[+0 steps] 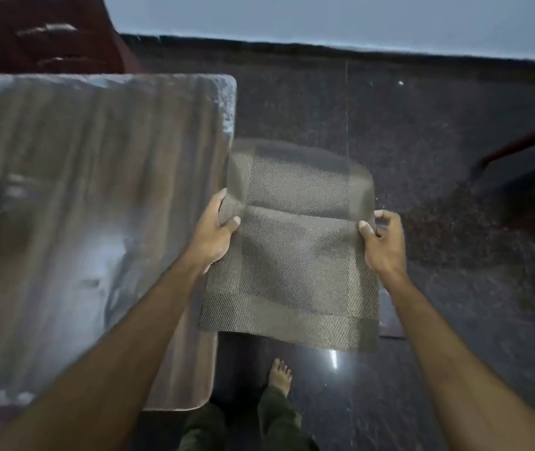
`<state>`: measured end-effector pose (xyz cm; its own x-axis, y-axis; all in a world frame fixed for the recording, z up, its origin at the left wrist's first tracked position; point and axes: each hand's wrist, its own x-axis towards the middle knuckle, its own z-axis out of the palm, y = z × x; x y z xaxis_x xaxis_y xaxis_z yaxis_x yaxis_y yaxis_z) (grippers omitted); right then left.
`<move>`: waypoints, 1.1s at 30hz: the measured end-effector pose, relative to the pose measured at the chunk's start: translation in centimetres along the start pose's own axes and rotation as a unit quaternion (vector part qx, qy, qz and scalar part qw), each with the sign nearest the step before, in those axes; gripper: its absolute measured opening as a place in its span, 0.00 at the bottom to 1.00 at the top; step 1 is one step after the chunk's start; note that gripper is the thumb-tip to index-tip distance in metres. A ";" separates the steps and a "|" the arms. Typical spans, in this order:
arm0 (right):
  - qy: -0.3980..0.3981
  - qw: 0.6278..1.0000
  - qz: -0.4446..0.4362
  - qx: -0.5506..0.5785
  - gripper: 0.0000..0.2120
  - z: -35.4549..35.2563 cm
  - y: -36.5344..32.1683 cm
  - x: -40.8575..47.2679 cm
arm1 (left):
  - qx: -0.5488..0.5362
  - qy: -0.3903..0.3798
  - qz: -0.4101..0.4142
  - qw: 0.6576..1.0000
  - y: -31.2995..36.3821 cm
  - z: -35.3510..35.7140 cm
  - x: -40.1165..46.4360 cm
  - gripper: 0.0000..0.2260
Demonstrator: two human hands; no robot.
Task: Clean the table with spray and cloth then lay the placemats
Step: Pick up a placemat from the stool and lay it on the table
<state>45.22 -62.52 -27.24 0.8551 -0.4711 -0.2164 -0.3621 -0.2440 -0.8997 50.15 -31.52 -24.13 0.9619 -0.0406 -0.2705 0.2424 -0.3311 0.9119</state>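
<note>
A woven grey-brown placemat [295, 252] hangs in the air just right of the table's right edge, above the dark floor. My left hand [215, 231] grips its left edge, thumb on top. My right hand [383, 237] pinches its right edge. The mat sags and bends between the two hands, its far end curling down. The glossy wooden table [90, 196] fills the left of the view, with pale streaks and reflections on its surface. No spray bottle or cloth can be made out.
A dark red chair [48, 34] stands behind the table's far edge. Another dark piece of furniture [526, 177] sits at the right. The floor is dark speckled stone [422, 125], and my bare foot [280, 375] stands below the mat.
</note>
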 end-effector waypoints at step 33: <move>-0.111 0.986 0.035 -0.123 0.08 24.6 -7.4 -15.2 | -0.026 0.100 -0.220 0.970 -14.6 -30.5 -8.9 0.12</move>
<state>44.01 -32.75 -26.63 0.8756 -0.3025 -0.3765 -0.4777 -0.4282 -0.7671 41.90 2.42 -25.57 0.7683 0.2797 -0.5758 0.6356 -0.2268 0.7380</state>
